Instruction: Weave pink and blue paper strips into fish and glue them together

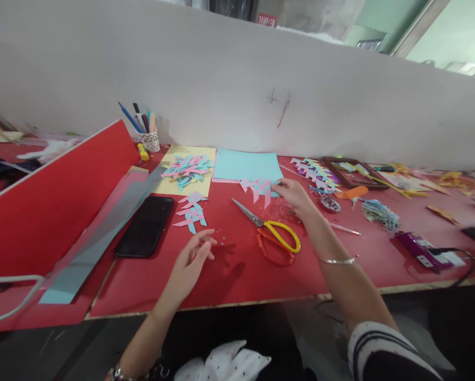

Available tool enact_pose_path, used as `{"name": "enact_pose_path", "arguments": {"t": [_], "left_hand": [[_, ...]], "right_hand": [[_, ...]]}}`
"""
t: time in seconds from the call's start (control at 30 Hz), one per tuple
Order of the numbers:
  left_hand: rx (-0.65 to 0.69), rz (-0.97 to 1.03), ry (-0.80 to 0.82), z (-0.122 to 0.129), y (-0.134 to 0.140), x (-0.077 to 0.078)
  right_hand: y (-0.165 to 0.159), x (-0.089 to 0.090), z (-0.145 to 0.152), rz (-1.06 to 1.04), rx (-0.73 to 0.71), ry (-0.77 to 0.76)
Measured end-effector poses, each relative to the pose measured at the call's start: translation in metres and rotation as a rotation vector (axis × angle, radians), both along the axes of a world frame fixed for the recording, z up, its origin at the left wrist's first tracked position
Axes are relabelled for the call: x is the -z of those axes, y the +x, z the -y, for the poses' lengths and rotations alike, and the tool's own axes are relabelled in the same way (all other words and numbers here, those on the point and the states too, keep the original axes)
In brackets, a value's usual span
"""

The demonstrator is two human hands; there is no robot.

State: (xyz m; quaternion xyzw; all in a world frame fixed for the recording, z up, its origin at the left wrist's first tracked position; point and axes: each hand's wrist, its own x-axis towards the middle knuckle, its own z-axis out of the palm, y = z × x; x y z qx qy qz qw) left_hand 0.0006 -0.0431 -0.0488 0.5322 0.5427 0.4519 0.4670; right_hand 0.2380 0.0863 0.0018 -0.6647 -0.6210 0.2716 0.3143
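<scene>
My right hand reaches to the back middle of the table, its fingers closed on the right edge of a pink and light-blue woven paper piece. Above the red tabletop near the front, my left hand hangs with loosely bent fingers apart, holding nothing. Tiny round bits lie just right of its fingertips. More woven pink and blue paper rests beyond that hand. Between my hands are scissors with one yellow and one red handle, blades pointing away to the left.
A black phone and long paper strips lie left, beside a red panel. Behind are a pile of folded strips, a light-blue sheet and a pen cup. A purple power strip sits right.
</scene>
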Motion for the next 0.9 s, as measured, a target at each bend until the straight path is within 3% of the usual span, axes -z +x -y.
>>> {"name": "enact_pose_path", "arguments": {"t": [0.2, 0.33, 0.5, 0.7, 0.9], "left_hand": [[-0.054, 0.048, -0.056, 0.004, -0.007, 0.004], [-0.093, 0.048, -0.072, 0.005, -0.015, 0.006], [-0.126, 0.044, -0.062, 0.008, -0.022, 0.008], [-0.126, 0.026, -0.036, 0.010, -0.025, 0.011], [-0.114, 0.010, -0.007, 0.010, -0.026, 0.012]], "right_hand": [[0.014, 0.019, -0.057, 0.281, 0.094, -0.199], [0.017, 0.028, -0.073, 0.416, 0.077, -0.313], [0.020, 0.025, -0.084, 0.503, -0.015, -0.396], [0.020, 0.022, -0.085, 0.526, -0.098, -0.411], [0.017, 0.022, -0.078, 0.539, -0.069, -0.299]]}}
